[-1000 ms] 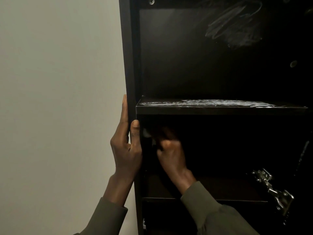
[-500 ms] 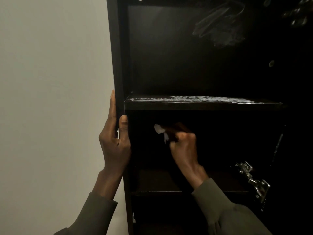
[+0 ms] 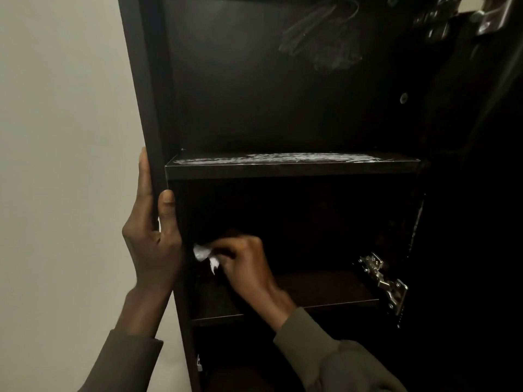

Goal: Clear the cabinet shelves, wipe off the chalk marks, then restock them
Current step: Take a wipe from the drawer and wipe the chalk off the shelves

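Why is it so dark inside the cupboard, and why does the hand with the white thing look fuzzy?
Head view: light falls on the pale wall, while the dark cabinet swallows it, so the lower compartment goes nearly black. The chalk marks and metal hinge catch light and show up bright. The right hand gripping the white cloth looks smeared by motion blur; the left hand looks sharp.

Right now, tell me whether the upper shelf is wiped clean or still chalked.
Still chalked: white chalk smears cover the upper shelf top, and nothing stands on it.
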`<state>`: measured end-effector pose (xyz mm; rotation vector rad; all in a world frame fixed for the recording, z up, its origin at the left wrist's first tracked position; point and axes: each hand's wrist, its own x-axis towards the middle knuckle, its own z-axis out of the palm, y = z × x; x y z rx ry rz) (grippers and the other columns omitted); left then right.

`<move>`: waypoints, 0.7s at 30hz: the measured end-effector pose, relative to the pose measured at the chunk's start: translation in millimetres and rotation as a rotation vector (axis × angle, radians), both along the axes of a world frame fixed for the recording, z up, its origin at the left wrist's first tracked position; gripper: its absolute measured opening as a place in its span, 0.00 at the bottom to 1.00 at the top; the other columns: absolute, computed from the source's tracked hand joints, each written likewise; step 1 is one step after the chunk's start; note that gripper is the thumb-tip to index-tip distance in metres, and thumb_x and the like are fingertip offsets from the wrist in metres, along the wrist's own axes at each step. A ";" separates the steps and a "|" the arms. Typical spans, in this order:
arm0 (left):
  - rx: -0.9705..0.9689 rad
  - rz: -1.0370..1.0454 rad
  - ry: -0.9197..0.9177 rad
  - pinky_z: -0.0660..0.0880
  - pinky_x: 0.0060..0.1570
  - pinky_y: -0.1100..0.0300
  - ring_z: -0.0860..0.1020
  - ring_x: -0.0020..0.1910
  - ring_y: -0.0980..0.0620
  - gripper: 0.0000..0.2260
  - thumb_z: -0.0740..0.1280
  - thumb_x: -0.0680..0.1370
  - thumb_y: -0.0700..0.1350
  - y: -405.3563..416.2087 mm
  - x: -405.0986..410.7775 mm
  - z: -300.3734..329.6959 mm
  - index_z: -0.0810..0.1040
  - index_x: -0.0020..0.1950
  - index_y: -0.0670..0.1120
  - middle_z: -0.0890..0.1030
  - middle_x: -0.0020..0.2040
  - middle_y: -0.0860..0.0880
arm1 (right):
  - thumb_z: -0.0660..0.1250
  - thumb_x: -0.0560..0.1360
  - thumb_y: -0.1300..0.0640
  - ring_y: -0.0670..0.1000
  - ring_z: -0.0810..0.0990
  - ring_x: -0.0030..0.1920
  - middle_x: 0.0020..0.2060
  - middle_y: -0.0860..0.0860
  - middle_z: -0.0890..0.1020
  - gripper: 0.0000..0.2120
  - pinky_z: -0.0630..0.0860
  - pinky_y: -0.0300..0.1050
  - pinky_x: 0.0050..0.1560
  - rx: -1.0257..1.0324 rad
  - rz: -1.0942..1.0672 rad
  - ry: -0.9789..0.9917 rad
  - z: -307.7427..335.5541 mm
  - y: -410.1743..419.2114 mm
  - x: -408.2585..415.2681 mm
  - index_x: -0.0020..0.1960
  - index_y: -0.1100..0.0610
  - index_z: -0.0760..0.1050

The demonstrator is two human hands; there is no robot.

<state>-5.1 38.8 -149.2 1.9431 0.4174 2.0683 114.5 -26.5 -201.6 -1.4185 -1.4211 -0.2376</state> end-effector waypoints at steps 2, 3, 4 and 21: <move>0.000 0.005 -0.007 0.66 0.66 0.71 0.66 0.71 0.66 0.22 0.57 0.83 0.38 -0.9 1.3 -0.1 0.60 0.77 0.39 0.65 0.75 0.49 | 0.73 0.68 0.70 0.41 0.83 0.46 0.43 0.51 0.86 0.10 0.75 0.29 0.49 0.102 0.031 0.145 19.7 -15.3 0.0 0.47 0.60 0.86; -0.002 0.008 -0.009 0.66 0.66 0.72 0.65 0.71 0.67 0.21 0.57 0.83 0.38 -1.8 1.9 0.0 0.60 0.77 0.39 0.64 0.75 0.51 | 0.73 0.69 0.70 0.42 0.84 0.46 0.43 0.49 0.86 0.11 0.76 0.33 0.49 0.138 0.046 0.200 28.1 -23.9 0.2 0.47 0.58 0.86; -0.003 0.011 -0.011 0.66 0.66 0.72 0.65 0.71 0.67 0.21 0.57 0.83 0.38 -1.9 2.3 0.3 0.60 0.77 0.39 0.64 0.75 0.52 | 0.73 0.69 0.70 0.43 0.84 0.47 0.43 0.48 0.86 0.12 0.77 0.34 0.48 0.164 0.064 0.236 36.2 -32.8 0.5 0.48 0.57 0.86; 0.133 -0.076 -0.011 0.59 0.73 0.66 0.59 0.76 0.60 0.22 0.55 0.84 0.38 5.3 -3.9 92.3 0.56 0.78 0.36 0.60 0.78 0.42 | 0.71 0.75 0.51 0.42 0.83 0.48 0.48 0.44 0.85 0.10 0.80 0.44 0.53 0.376 -0.451 0.145 161.6 -174.8 81.2 0.56 0.46 0.81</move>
